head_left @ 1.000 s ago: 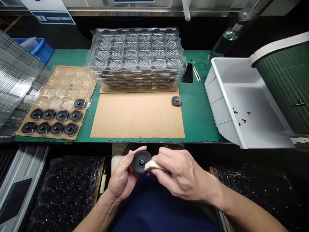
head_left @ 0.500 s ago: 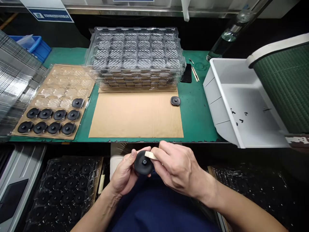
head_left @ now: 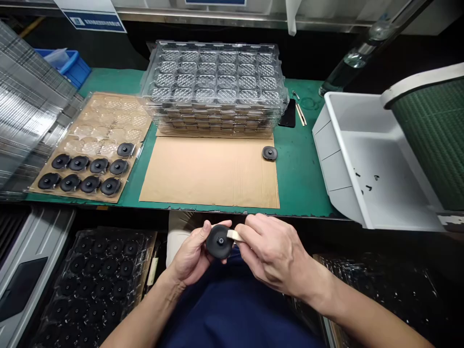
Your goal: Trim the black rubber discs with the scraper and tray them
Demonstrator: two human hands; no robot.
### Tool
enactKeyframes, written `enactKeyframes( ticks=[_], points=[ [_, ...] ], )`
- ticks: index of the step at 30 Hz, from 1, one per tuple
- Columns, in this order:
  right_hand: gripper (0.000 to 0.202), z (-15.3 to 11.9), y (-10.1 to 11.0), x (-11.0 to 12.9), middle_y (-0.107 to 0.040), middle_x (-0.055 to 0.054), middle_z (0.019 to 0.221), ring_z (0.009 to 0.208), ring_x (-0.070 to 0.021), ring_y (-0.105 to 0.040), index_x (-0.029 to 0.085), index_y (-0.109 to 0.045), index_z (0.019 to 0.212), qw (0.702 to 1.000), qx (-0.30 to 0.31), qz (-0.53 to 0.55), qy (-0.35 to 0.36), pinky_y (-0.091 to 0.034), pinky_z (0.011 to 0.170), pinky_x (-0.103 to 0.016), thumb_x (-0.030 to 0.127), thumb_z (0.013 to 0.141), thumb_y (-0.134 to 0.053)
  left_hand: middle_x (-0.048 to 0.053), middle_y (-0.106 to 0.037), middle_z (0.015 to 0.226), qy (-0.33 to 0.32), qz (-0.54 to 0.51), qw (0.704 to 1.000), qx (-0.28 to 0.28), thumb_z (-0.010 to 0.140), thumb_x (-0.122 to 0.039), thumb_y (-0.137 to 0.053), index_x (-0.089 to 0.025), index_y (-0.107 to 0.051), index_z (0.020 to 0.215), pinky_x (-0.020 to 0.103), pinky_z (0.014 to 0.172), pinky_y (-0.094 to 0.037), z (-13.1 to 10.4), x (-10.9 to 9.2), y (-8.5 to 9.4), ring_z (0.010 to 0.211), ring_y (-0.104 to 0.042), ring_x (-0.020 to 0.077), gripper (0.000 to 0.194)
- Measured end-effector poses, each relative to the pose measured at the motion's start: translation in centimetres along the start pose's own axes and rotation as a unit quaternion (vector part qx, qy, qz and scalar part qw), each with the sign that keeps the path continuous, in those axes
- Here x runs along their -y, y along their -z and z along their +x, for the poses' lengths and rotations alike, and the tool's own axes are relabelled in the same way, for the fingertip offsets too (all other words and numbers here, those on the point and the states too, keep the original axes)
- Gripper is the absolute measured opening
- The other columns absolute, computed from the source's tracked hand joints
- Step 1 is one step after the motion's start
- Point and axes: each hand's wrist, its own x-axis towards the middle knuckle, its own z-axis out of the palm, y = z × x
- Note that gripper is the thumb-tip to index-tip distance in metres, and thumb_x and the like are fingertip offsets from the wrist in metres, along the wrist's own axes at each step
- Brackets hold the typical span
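In the head view, the left hand (head_left: pixel 192 258) pinches a black disc (head_left: pixel 213 249) just off the worktop's (head_left: pixel 300 169) front edge, thumb at the rim, presumably leaving its face exposed. The right hand (head_left: pixel 275 253) pinches a cream piece (head_left: pixel 235 235) at the disc's right rim; contact is unclear. Clear trays (head_left: pixel 217 79) stand stacked toward the green worktop's back edge, perhaps keeping its front free. Darkness lies beneath.

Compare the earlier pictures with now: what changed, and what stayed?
The pale tool in the right hand moved up and out to the upper-right edge of the black disc. Nothing was grasped or released; the left hand still holds the disc. The nine tray discs and the loose disc stayed put.
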Motion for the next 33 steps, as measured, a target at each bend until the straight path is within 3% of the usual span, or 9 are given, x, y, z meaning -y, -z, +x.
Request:
enactKeyframes(
  ticks=[3, 6, 10, 14, 21, 26, 29, 31, 33],
  points=[
    [0.022, 0.8, 0.1, -0.1, -0.055, -0.005, 0.086, 0.076, -0.0201, -0.042, 0.017, -0.062, 0.094, 0.998, 0.013, -0.019, 0.064, -0.029, 0.067, -0.037, 0.023, 0.104, -0.044, 0.008, -0.069, 0.073, 0.047, -0.020, 0.998, 0.044, 0.083, -0.059, -0.076, -0.010, -0.078, 0.087, 0.028, 0.047, -0.055, 0.4, 0.3, 0.1, 0.060, -0.063, 0.0180, 0.050],
    [0.026, 1.6, 0.5, -0.6, -0.060, -0.008, 0.097, 0.086, -0.0224, -0.048, 0.015, -0.064, 0.105, 0.988, 0.016, -0.021, 0.154, -0.032, 0.071, -0.037, 0.031, 0.106, -0.044, 0.009, -0.070, 0.073, 0.092, -0.051, 0.991, 0.085, 0.083, -0.061, -0.075, -0.010, -0.076, 0.086, 0.027, 0.045, -0.055, 0.7, 0.4, 0.3, 0.059, -0.064, 0.0185, 0.051],
    [0.021, 2.1, 0.5, -1.1, -0.062, -0.009, 0.101, 0.091, -0.0230, -0.049, 0.015, -0.064, 0.106, 0.988, 0.029, -0.037, 0.149, -0.034, 0.075, -0.038, 0.026, 0.104, -0.046, 0.012, -0.071, 0.074, 0.110, -0.057, 0.987, 0.106, 0.088, -0.062, -0.069, -0.008, -0.075, 0.088, 0.026, 0.047, -0.054, 0.9, 0.8, 0.8, 0.062, -0.068, 0.0201, 0.054],
    [0.018, 2.2, 0.2, -0.6, -0.061, -0.008, 0.099, 0.089, -0.0233, -0.048, 0.015, -0.064, 0.109, 0.979, 0.033, -0.045, 0.196, -0.033, 0.074, -0.038, 0.026, 0.100, -0.053, 0.006, -0.068, 0.069, 0.096, -0.079, 0.987, 0.106, 0.089, -0.056, -0.070, -0.010, -0.074, 0.084, 0.029, 0.048, -0.056, 0.9, 1.1, 1.1, 0.056, -0.065, 0.0181, 0.047],
    [0.020, 1.2, -0.1, -1.0, -0.053, -0.004, 0.082, 0.074, -0.0202, -0.039, 0.018, -0.060, 0.086, 0.996, 0.037, -0.067, 0.052, -0.027, 0.068, -0.037, 0.020, 0.101, -0.047, 0.010, -0.074, 0.092, 0.006, -0.050, 0.999, 0.018, 0.090, -0.052, -0.072, -0.012, -0.076, 0.117, 0.030, 0.057, -0.058, 0.3, -0.2, 1.5, 0.075, -0.068, 0.0211, 0.048],
    [0.013, 2.3, -0.6, -0.6, -0.057, -0.006, 0.091, 0.080, -0.0219, -0.043, 0.016, -0.063, 0.099, 0.988, 0.047, -0.078, 0.127, -0.030, 0.070, -0.038, 0.023, 0.099, -0.052, 0.008, -0.070, 0.072, 0.063, -0.060, 0.994, 0.066, 0.090, -0.051, -0.072, -0.010, -0.076, 0.085, 0.027, 0.049, -0.052, 1.2, 0.5, 1.3, 0.061, -0.065, 0.0185, 0.042],
    [0.015, 3.4, -0.7, -0.3, -0.061, -0.007, 0.097, 0.085, -0.0224, -0.046, 0.016, -0.063, 0.105, 0.975, 0.042, -0.066, 0.207, -0.032, 0.073, -0.038, 0.024, 0.100, -0.052, 0.005, -0.069, 0.069, 0.072, -0.075, 0.991, 0.078, 0.100, -0.043, -0.061, -0.010, -0.076, 0.082, 0.026, 0.051, -0.050, 1.4, 0.8, 0.8, 0.058, -0.065, 0.0175, 0.040],
    [0.016, 3.6, -0.8, -0.2, -0.061, -0.007, 0.096, 0.083, -0.0218, -0.046, 0.016, -0.063, 0.101, 0.978, 0.017, -0.062, 0.197, -0.032, 0.072, -0.038, 0.024, 0.102, -0.049, 0.004, -0.072, 0.075, 0.052, -0.085, 0.992, 0.076, 0.100, -0.044, -0.060, -0.012, -0.077, 0.087, 0.026, 0.055, -0.052, 1.3, 0.5, 0.8, 0.062, -0.067, 0.0170, 0.039],
    [0.019, 3.3, -1.0, -0.2, -0.058, -0.006, 0.086, 0.076, -0.0199, -0.044, 0.017, -0.060, 0.088, 0.992, -0.016, -0.051, 0.117, -0.031, 0.069, -0.036, 0.023, 0.101, -0.048, 0.002, -0.076, 0.091, -0.002, -0.105, 0.993, 0.057, 0.093, -0.048, -0.071, -0.018, -0.078, 0.101, 0.028, 0.067, -0.057, 1.1, -0.1, 1.0, 0.076, -0.071, 0.0174, 0.032]
  ],
)
